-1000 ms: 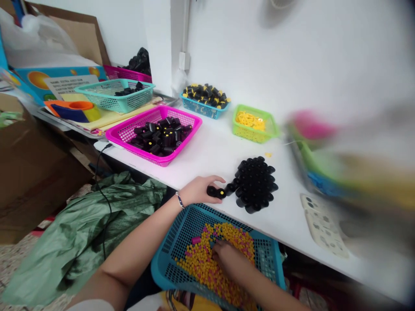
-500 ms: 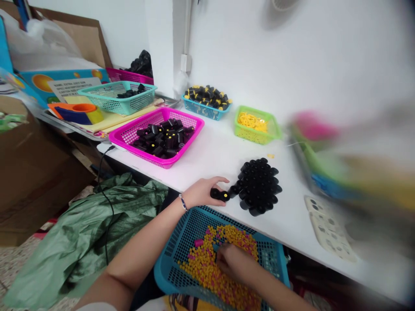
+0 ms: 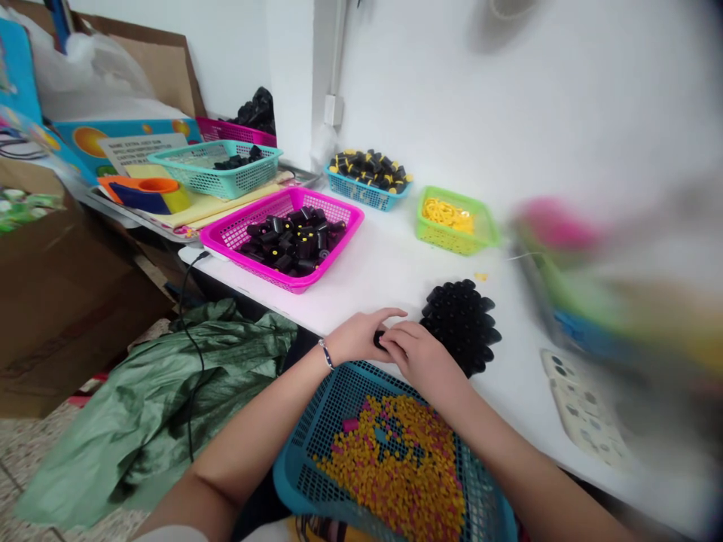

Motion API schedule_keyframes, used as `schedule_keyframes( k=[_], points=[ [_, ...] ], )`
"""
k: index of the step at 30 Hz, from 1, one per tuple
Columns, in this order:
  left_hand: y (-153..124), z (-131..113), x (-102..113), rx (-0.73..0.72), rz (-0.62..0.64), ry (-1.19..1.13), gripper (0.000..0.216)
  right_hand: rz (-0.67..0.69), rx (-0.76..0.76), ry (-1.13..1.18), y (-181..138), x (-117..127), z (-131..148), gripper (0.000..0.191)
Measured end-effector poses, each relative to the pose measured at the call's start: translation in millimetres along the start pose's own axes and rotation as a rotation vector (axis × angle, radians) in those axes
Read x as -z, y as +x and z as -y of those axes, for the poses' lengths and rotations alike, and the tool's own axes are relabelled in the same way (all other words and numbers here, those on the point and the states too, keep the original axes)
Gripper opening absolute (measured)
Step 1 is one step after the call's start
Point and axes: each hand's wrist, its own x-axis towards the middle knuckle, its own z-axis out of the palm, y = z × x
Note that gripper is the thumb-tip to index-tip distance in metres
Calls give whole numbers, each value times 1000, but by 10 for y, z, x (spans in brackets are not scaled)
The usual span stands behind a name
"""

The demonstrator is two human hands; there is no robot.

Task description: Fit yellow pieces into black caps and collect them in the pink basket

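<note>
My left hand (image 3: 361, 336) curls round a black cylindrical cap (image 3: 379, 339) at the table's front edge. Over that cap my right hand (image 3: 421, 357) brings its fingertips together; whatever they pinch is too small or hidden to see. Just beyond the right hand stands a tight cluster of black caps (image 3: 460, 320), partly covered by that hand. Below both hands, a teal basket (image 3: 299, 452) holds a heap of small yellow and pink pieces (image 3: 395, 467), with one larger pink piece (image 3: 350, 425) among them.
A magenta basket (image 3: 215, 237) of black caps stands left on the white table (image 3: 367, 263). Behind are a blue basket (image 3: 367, 197) of black-and-yellow parts and a lime basket (image 3: 489, 229) of yellow parts. A patterned phone case (image 3: 581, 410) lies right. Green sheeting (image 3: 141, 436) covers the floor.
My right hand has risen from the small pieces in the teal basket to the cap at my left hand. My left hand stays at the table edge.
</note>
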Motion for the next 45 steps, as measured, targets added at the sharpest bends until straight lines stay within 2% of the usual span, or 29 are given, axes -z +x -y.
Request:
schedule_keyframes(
  k=[7, 17, 23, 30, 35, 41, 45],
  points=[
    [-4, -16, 13, 5, -1, -15, 67, -10, 50, -66, -4, -10, -7, 16],
    [-6, -6, 9, -7, -10, -3, 64, -40, 13, -54, -25, -57, 14, 16],
    [-5, -1, 2, -17, -17, -9, 65, 4, 29, -51, -32, -69, 15, 19],
    [-11, 11, 17, 4, 7, -50, 68, -165, 31, -169, -182, -190, 174, 27],
    [-16, 36, 6, 0, 7, -68, 66, -190, 28, -217, -271, -326, 168, 34],
    [-9, 9, 6, 14, -21, -13, 65, -162, -58, -101, -165, -116, 169, 31],
    [-7, -2, 17, 21, -26, 3, 63, -169, -123, -186, -174, -15, 205, 29]
  ],
)
